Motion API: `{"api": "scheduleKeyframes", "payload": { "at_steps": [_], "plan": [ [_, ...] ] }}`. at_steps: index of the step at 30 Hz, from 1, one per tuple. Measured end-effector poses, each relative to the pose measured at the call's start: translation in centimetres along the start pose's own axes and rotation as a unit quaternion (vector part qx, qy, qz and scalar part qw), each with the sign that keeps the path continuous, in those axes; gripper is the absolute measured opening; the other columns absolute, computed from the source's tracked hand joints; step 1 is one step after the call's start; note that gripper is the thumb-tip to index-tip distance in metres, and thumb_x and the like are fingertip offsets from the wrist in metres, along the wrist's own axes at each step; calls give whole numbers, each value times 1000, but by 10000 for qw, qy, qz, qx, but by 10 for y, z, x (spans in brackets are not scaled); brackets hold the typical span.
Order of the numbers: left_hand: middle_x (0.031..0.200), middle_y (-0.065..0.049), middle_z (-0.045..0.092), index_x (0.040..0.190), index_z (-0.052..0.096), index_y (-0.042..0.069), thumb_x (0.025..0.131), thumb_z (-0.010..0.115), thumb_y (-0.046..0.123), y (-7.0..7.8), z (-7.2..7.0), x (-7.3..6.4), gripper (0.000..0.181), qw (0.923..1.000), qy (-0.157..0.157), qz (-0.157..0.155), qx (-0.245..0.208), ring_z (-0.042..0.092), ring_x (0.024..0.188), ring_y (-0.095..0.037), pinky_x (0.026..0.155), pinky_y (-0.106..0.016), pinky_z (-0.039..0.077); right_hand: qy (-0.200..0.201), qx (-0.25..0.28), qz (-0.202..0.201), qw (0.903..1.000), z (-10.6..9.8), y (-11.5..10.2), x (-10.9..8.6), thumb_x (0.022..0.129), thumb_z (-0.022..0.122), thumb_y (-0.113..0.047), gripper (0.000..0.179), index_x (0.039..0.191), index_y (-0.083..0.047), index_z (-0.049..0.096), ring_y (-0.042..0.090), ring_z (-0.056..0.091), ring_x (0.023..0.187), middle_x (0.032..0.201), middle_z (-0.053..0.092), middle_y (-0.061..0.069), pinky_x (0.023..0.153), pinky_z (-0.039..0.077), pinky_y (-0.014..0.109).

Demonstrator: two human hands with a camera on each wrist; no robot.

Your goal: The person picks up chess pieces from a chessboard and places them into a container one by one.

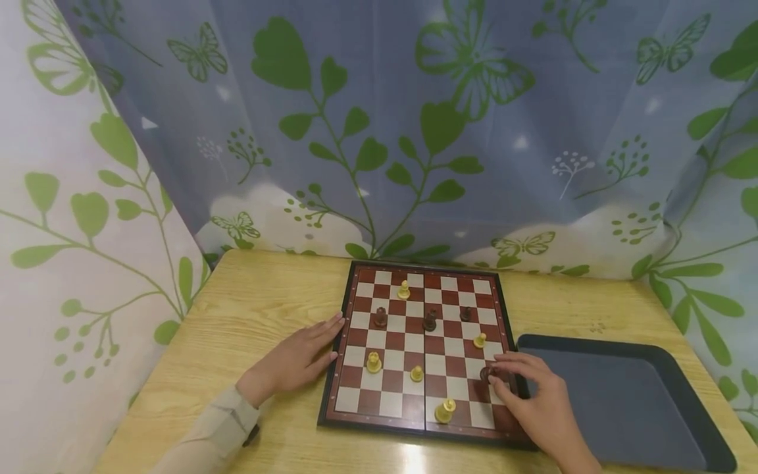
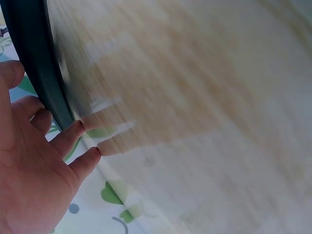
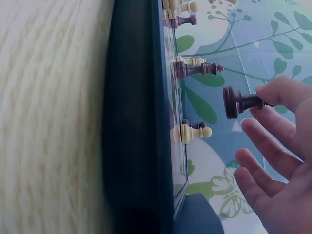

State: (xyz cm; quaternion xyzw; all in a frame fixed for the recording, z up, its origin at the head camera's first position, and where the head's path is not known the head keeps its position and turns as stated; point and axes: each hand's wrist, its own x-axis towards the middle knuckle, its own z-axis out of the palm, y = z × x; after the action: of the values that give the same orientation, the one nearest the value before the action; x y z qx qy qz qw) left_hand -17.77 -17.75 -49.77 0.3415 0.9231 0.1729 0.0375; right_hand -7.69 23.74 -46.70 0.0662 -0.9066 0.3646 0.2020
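A dark brown chess piece is pinched between the thumb and index finger of my right hand. Its base hangs apart from the board in the right wrist view, and the fingertips hide its top. Below it lies the chessboard, with red and white squares and a dark frame. Standing on the board are several gold pieces, among them a pawn, and dark pieces, including a king. With fingers extended, my left hand rests on the table against the board's left edge.
A dark blue tray lies to the right of the board on the wooden table. Behind the table hangs a curtain printed with leaves and butterflies. A small dark object shows near the left sleeve.
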Motion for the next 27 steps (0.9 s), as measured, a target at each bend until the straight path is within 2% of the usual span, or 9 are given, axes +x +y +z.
{"api": "scheduleKeyframes", "payload": {
  "at_steps": [9,18,27],
  "plan": [
    [168,-8,23,161,27,9,109,45,38,1,1,-1,62,10000,4,14,52,36,148,-37,120,-57,33,-56,350,281,9990,-2,-3,-6,80,84,0,22,93,-17,79,-10,54,108,112,72,-4,92,42,4],
    [169,-6,21,161,27,10,109,41,42,-1,2,1,63,9994,-71,54,321,36,149,-33,120,-53,35,-15,229,558,9982,-10,-1,-13,82,85,-6,18,92,-21,79,-10,54,107,116,71,-4,92,42,9],
    [168,-6,22,161,27,10,110,41,41,2,0,1,62,9990,-80,52,437,37,148,-33,119,-54,35,-6,247,592,9979,-12,1,-17,83,83,-4,20,93,-20,78,-12,49,108,116,70,-2,90,45,12]
  ]
}}
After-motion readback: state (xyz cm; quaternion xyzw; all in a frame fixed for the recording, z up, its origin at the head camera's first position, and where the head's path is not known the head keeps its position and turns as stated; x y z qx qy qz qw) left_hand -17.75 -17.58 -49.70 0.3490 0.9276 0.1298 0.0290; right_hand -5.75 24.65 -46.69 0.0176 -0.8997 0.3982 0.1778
